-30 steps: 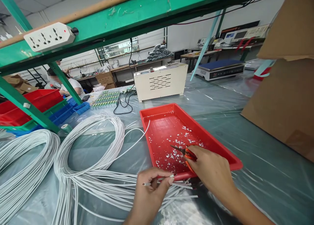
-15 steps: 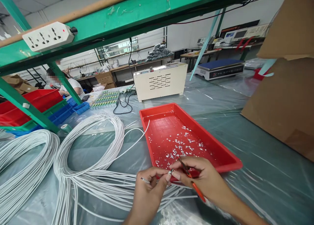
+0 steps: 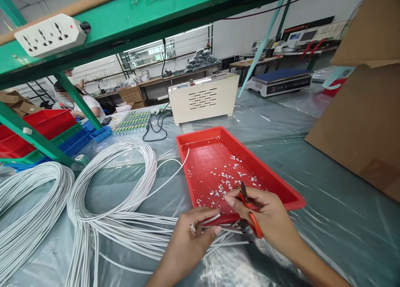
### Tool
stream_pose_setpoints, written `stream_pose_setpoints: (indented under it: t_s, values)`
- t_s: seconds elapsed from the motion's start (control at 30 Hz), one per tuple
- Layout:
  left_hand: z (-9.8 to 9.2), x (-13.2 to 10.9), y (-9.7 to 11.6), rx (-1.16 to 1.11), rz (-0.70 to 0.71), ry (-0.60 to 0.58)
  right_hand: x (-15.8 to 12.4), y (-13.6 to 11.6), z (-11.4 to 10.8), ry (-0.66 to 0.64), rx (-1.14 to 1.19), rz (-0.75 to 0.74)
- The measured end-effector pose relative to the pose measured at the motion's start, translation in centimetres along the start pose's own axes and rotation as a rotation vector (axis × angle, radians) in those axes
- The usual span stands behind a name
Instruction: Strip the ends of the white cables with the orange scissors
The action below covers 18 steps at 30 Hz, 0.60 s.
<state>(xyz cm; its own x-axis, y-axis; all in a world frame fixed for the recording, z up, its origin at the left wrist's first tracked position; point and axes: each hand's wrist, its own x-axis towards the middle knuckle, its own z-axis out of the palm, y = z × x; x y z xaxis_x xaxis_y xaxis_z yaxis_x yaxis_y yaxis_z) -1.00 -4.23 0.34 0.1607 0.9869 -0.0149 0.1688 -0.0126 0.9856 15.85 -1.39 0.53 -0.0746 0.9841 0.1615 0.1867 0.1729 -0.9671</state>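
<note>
My left hand (image 3: 190, 241) pinches the end of a thin white wire (image 3: 210, 219) just in front of the near edge of the red tray (image 3: 275, 182). My right hand (image 3: 268, 218) is closed round small orange-handled cutters (image 3: 248, 207), their tips pointing up over the tray's near corner. The two hands are almost touching. White offcut bits (image 3: 229, 180) are scattered on the tray floor. A bundle of white wires (image 3: 137, 232) runs left from my hands and loops into a big coil (image 3: 118, 174).
A second white coil (image 3: 28, 203) lies far left. A cream metal box (image 3: 203, 97) stands behind the tray, a scale (image 3: 281, 81) farther back. A cardboard box (image 3: 365, 91) fills the right. Green shelf frame with a power strip (image 3: 50, 33) overhead. A person sits at back left.
My right hand came back from over the tray to meet the left hand, turning the cutters upright. The left hand has shifted its pinch along the wire end. The view tilted down slightly.
</note>
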Motion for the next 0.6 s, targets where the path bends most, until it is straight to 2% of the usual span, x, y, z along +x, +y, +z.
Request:
stream_pose_setpoints:
  t_s: [0.13,0.2,0.27,0.4,0.5,0.6]
  values:
    - [-0.7,0.4,0.5,-0.018,-0.062,0.030,-0.3,-0.4,-0.1,0.044,-0.105,-0.073]
    - [-1.3,0.8,0.7,-0.100,-0.100,0.091,-0.6,-0.8,-0.3,0.013,-0.170,-0.141]
    - [-2.0,1.2,0.6,-0.198,-0.085,0.165,-1.1,-1.2,-0.4,-0.118,-0.251,-0.211]
    - [-3.0,1.7,0.2,-0.360,-0.020,0.254,-2.9,-1.5,0.8,-0.488,-0.530,-0.316]
    - [-3.3,1.8,-0.1,-0.372,-0.039,0.212,-4.3,-0.4,2.8,-0.546,-0.759,-0.462]
    - [-3.2,1.9,-0.1,-0.338,-0.080,0.117,-5.1,1.4,4.8,-0.457,-1.025,-0.549]
